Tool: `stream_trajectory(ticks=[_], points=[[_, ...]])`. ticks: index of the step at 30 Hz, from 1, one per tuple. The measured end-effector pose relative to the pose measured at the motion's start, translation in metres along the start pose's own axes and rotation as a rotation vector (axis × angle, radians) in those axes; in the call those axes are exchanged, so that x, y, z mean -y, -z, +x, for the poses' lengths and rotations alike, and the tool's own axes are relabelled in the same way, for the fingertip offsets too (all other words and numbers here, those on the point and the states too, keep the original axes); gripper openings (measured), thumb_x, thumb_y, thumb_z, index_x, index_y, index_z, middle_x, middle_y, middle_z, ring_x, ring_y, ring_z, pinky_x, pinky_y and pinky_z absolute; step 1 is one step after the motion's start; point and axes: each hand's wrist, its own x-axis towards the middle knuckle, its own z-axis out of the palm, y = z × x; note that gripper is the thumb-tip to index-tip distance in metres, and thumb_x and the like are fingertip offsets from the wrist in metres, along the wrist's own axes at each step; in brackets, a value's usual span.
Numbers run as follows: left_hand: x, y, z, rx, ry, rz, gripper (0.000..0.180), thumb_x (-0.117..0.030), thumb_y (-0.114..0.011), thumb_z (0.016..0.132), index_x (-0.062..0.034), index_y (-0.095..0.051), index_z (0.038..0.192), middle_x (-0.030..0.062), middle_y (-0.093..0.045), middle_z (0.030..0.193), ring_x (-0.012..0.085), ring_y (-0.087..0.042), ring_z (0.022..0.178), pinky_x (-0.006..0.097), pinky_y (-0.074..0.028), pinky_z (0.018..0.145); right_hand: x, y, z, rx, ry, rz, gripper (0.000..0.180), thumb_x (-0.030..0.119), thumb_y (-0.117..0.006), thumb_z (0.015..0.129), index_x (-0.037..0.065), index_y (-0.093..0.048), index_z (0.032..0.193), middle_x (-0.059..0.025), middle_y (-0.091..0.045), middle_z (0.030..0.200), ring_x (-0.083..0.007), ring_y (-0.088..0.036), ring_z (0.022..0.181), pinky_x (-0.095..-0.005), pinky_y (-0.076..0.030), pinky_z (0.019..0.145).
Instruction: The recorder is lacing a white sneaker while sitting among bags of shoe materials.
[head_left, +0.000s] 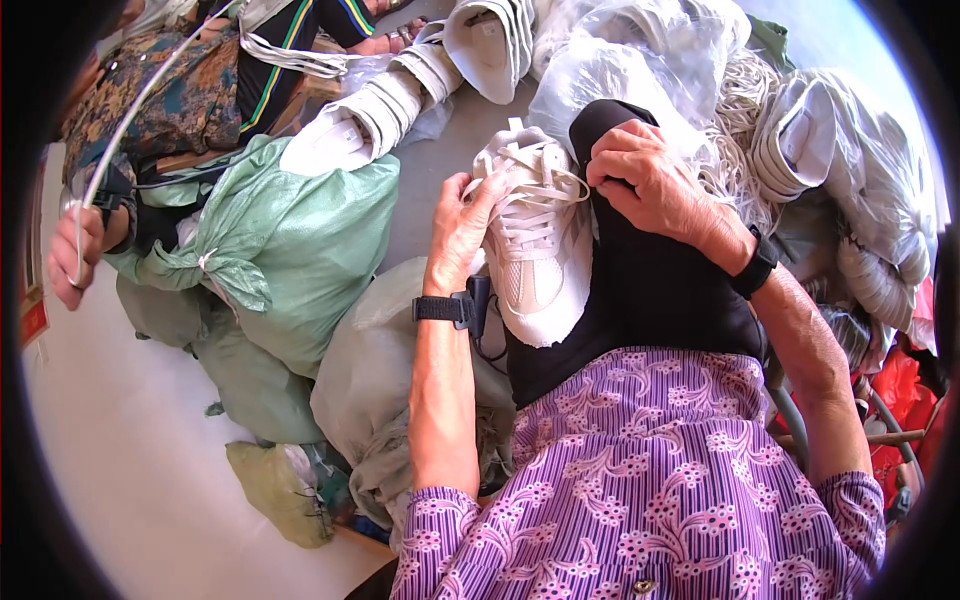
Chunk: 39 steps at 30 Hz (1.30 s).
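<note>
A white shoe upper [530, 262] rests along my lap with its toe toward me, and a cream shoelace [535, 215] runs across its front in rows. My left hand [462, 222] is closed on the upper's left side, with the thumb over the edge near the collar. On the other side, my right hand [645, 180] is held above my black trouser leg with bent fingers pinched together. A loop of the lace reaches over to those fingertips. The exact grip there is partly hidden by the fingers.
Stacked white shoe uppers [375, 115] lie ahead to the left, beside a tied green sack [310, 240]. A pile of loose laces [740, 110] and clear plastic bags [610, 80] are at the far right. A co-worker's hand [75, 255] holds a white cord at the left.
</note>
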Motion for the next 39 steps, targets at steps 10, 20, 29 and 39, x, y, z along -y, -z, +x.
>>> stream_trajectory(ticks=[10, 20, 29, 39], points=[[-0.052, 0.060, -0.022, -0.362, -0.395, -0.328, 0.049, -0.032, -0.068, 0.083, -0.0004, -0.051, 0.115, 0.0008, -0.056, 0.093, 0.0060, -0.049, 0.072, 0.021, -0.039, 0.058, 0.019, 0.020, 0.023, 0.054, -0.254, 0.263, 0.018, 0.020, -0.058, 0.090, 0.004, -0.063, 0.095, -0.0071, -0.063, 0.086, -0.0193, -0.061, 0.078, -0.0315, -0.049, 0.070], [-0.092, 0.078, -0.045, -0.165, -0.672, -0.465, 0.045, -0.044, -0.042, 0.097, -0.0059, -0.055, 0.116, -0.0005, -0.063, 0.102, 0.0077, -0.060, 0.090, 0.023, -0.048, 0.078, 0.064, 0.008, 0.086, 0.374, -0.232, 1.981, 0.046, 0.033, -0.044, 0.097, 0.000, -0.050, 0.128, -0.0088, -0.059, 0.125, -0.0210, -0.057, 0.114, -0.0378, -0.041, 0.100], [-0.019, 0.068, -0.048, -0.159, -0.422, -0.784, 0.060, -0.052, -0.065, 0.083, 0.0003, -0.056, 0.110, 0.0079, -0.058, 0.109, 0.0156, -0.060, 0.091, 0.028, -0.049, 0.076, 0.079, 0.034, 0.091, 0.425, -0.185, 1.812, 0.034, 0.014, -0.051, 0.095, -0.001, -0.051, 0.126, -0.0127, -0.056, 0.129, -0.0244, -0.052, 0.119, -0.0411, -0.037, 0.106], [0.158, 0.025, -0.040, -0.302, -0.250, 0.398, 0.051, -0.038, -0.077, 0.071, -0.0028, -0.063, 0.106, 0.0205, -0.064, 0.093, 0.0369, -0.062, 0.093, 0.043, -0.048, 0.081, 0.068, 0.068, 0.088, 0.366, -0.220, 1.885, 0.038, 0.020, -0.038, 0.102, 0.001, -0.044, 0.134, -0.0191, -0.048, 0.136, -0.0296, -0.045, 0.128, -0.0483, -0.032, 0.109]])
